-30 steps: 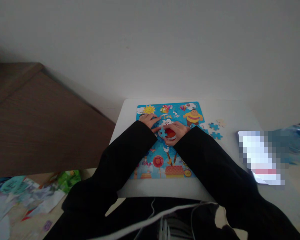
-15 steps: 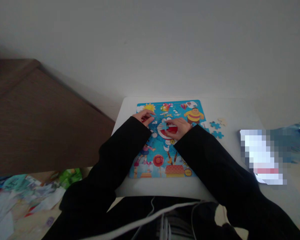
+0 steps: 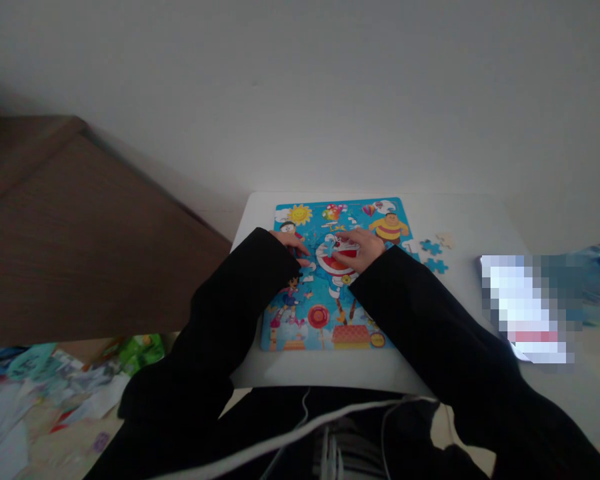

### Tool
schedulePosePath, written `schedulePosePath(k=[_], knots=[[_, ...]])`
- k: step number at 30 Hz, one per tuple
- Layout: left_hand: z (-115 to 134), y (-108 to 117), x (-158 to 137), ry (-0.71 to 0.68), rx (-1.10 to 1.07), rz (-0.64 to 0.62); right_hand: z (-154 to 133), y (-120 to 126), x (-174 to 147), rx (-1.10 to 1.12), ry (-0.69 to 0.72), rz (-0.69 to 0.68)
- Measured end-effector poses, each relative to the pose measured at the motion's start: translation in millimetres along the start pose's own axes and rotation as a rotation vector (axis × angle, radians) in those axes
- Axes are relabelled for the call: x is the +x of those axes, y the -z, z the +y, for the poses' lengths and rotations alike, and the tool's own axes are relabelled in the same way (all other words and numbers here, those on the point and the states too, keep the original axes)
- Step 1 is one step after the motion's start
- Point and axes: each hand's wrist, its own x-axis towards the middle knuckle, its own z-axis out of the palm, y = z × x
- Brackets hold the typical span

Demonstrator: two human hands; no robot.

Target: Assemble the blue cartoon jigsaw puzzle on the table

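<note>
A jigsaw puzzle point(image 3: 300, 337) with a blue cartoon scene lies on the white table. My right hand point(image 3: 364, 249) is over its middle, thumb and finger pinching a light-blue puzzle piece point(image 3: 329, 249) above the big round cartoon face. To the left, my left hand point(image 3: 294, 243) rests on or just over the puzzle, fingers bent and apart, with nothing visible between them; part of it is hidden by the black sleeve. White gaps show in the picture near the left fingertips.
Right of the puzzle lie two blue pieces point(image 3: 431, 247) and a beige piece point(image 3: 445, 240). A blurred-out phone-like object point(image 3: 523, 310) is on the table's right. A brown wooden panel point(image 3: 100, 247) stands left, a wall behind. A white cable point(image 3: 300, 437) crosses my lap.
My left hand has moved down the puzzle, uncovering a cartoon figure at the upper left. My right hand still pinches the piece and has shifted slightly upward.
</note>
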Motion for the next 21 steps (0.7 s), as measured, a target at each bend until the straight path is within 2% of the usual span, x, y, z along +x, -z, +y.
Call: schedulePosePath(k=[3, 7, 13, 17, 21], knots=[[1, 3, -4, 0.023, 0.071, 0.000, 0, 1, -1, -0.029, -0.003, -0.003], [-3, -5, -13, -0.069, 0.226, -0.019, 1, 1, -2, 0.018, 0.002, -0.105], [-8, -21, -28, -0.112, 0.353, -0.078, -1, 4, 1, 0.115, -0.046, -0.070], [-8, -20, -32, -0.135, 0.355, -0.090, -9, 27, -1, 0.235, -0.118, -0.053], [0, -20, -40, -0.166, 0.335, -0.087, -4, 65, -26, 0.137, -0.145, -0.019]])
